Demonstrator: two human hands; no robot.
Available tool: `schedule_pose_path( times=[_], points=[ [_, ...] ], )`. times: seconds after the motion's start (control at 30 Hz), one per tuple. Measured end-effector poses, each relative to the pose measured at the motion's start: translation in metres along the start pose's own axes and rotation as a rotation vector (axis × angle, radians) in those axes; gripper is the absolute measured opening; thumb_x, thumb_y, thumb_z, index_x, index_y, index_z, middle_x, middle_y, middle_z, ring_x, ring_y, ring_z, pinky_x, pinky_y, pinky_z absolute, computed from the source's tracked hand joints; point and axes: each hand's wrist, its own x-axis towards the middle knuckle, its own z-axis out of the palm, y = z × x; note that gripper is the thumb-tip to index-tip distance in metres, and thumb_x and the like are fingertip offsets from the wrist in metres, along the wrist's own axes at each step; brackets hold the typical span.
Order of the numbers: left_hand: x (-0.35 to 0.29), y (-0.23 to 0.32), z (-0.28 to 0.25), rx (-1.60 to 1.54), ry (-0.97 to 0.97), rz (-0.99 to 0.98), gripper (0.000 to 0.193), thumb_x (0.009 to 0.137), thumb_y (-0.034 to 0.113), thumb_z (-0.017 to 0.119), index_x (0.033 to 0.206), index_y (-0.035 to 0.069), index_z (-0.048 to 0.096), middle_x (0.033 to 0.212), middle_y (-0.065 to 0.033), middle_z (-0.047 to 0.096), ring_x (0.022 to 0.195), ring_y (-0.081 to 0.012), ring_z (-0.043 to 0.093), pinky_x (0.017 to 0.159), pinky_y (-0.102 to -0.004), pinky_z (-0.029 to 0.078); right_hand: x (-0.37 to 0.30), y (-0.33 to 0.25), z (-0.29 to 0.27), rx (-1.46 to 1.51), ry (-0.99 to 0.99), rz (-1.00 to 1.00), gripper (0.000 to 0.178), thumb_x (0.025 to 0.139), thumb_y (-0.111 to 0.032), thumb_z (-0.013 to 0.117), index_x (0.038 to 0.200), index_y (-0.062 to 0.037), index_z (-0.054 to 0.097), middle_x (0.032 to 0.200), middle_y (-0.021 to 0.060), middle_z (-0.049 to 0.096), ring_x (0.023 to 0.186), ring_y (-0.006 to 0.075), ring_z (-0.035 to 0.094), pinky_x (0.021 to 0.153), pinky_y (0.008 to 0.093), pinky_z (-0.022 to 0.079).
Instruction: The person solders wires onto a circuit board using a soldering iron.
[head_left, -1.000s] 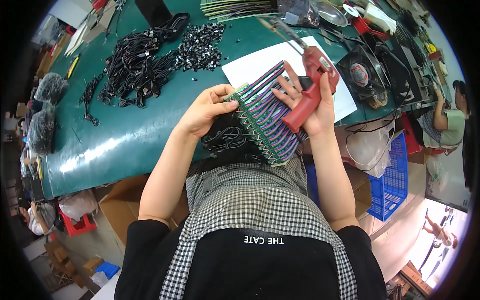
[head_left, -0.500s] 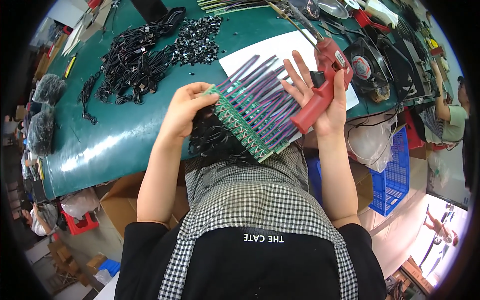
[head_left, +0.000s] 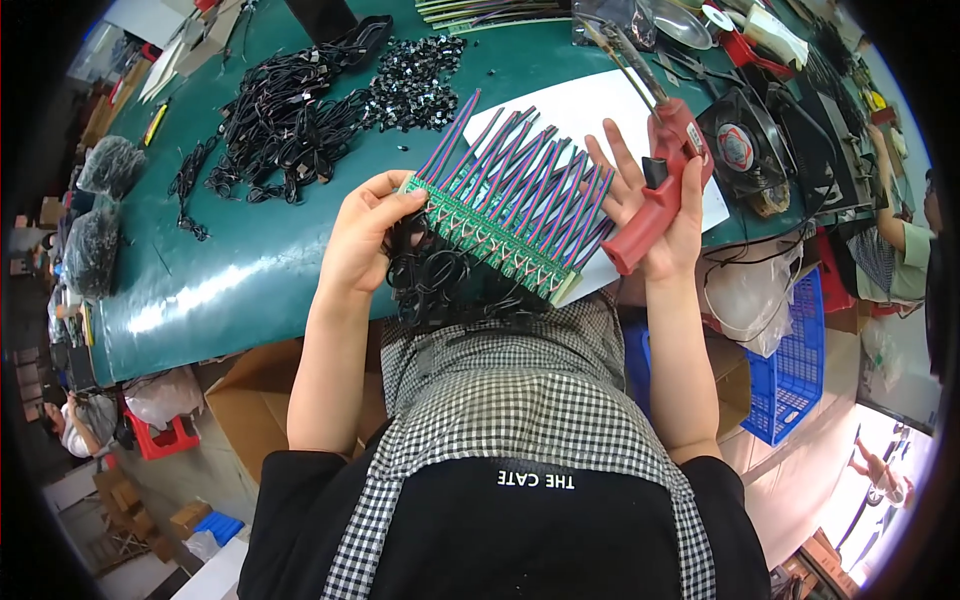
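Observation:
My left hand (head_left: 358,240) pinches the left end of a green circuit board panel (head_left: 490,242) between thumb and fingers. Rows of purple and blue ribbon wires (head_left: 545,190) stick out from its far side. Beneath the panel hang black cables (head_left: 432,278), partly hidden by it. In my right hand (head_left: 678,245) rests a red soldering gun (head_left: 648,218), held between thumb and palm with the other fingers spread behind it. Its metal tip points up and away from me. The panel's right end lies close to the gun's handle; whether my right fingers touch the wires cannot be made out.
On the green table lie a heap of black cables (head_left: 285,115), a pile of small black parts (head_left: 412,85) and white paper (head_left: 535,98). A fan (head_left: 742,145) stands at right near pliers (head_left: 700,72). A blue crate (head_left: 785,385) sits below the table's right edge.
The panel has turned to slope less steeply, and its wires now stand more upright and fanned apart. Both hands keep their holds; the whole view has shifted slightly.

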Motion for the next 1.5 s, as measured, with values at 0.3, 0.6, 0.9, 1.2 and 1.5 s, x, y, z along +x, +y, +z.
schedule_pose_path(
  times=[0.3, 0.6, 0.9, 1.2, 1.5],
  points=[
    [-0.007, 0.003, 0.003, -0.003, -0.023, -0.012, 0.018, 0.086, 0.008, 0.062, 0.102, 0.001, 0.063, 0.085, -0.0022, 0.066, 0.068, -0.0061, 0.061, 0.054, -0.0174, 0.049, 0.001, 0.001, -0.009, -0.098, 0.029, 0.032, 0.075, 0.088, -0.052, 0.054, 0.145, -0.0186, 0.019, 0.150, 0.0213, 0.022, 0.136, 0.0447, 0.023, 0.104, 0.0630, 0.030],
    [-0.024, 0.003, 0.017, 0.011, -0.069, 0.092, 0.019, 0.087, 0.007, 0.061, 0.104, 0.001, 0.057, 0.087, -0.0023, 0.066, 0.071, -0.0043, 0.059, 0.058, -0.0178, 0.047, -0.003, 0.001, -0.008, -0.116, 0.062, 0.014, 0.074, 0.089, -0.053, 0.051, 0.147, -0.0210, 0.017, 0.150, 0.0200, 0.022, 0.137, 0.0424, 0.023, 0.105, 0.0580, 0.032],
    [-0.066, 0.024, -0.026, 0.020, 0.038, 0.311, 0.029, 0.084, 0.003, 0.061, 0.111, 0.000, 0.055, 0.100, -0.0070, 0.063, 0.084, -0.0114, 0.061, 0.072, -0.0254, 0.050, -0.002, 0.000, -0.018, -0.094, 0.019, 0.015, 0.072, 0.090, -0.049, 0.052, 0.146, -0.0191, 0.019, 0.150, 0.0215, 0.021, 0.137, 0.0449, 0.020, 0.103, 0.0629, 0.031],
    [-0.292, 0.038, -0.222, 0.178, 0.467, 0.330, 0.045, 0.078, 0.000, 0.058, 0.122, 0.000, 0.050, 0.117, -0.0110, 0.057, 0.111, -0.0208, 0.053, 0.098, -0.0337, 0.039, -0.001, 0.000, -0.013, -0.065, 0.003, 0.027, 0.071, 0.090, -0.048, 0.052, 0.146, -0.0173, 0.019, 0.149, 0.0227, 0.021, 0.137, 0.0456, 0.020, 0.103, 0.0658, 0.028],
    [-0.322, -0.018, -0.292, 1.137, 0.720, -0.552, 0.039, 0.078, 0.004, 0.068, 0.115, -0.005, 0.060, 0.089, -0.0075, 0.066, 0.078, -0.0156, 0.061, 0.071, -0.0294, 0.048, -0.002, 0.000, -0.012, -0.104, 0.022, 0.020, 0.073, 0.090, -0.048, 0.052, 0.146, -0.0177, 0.018, 0.149, 0.0224, 0.021, 0.137, 0.0457, 0.020, 0.103, 0.0659, 0.029]
  ],
)
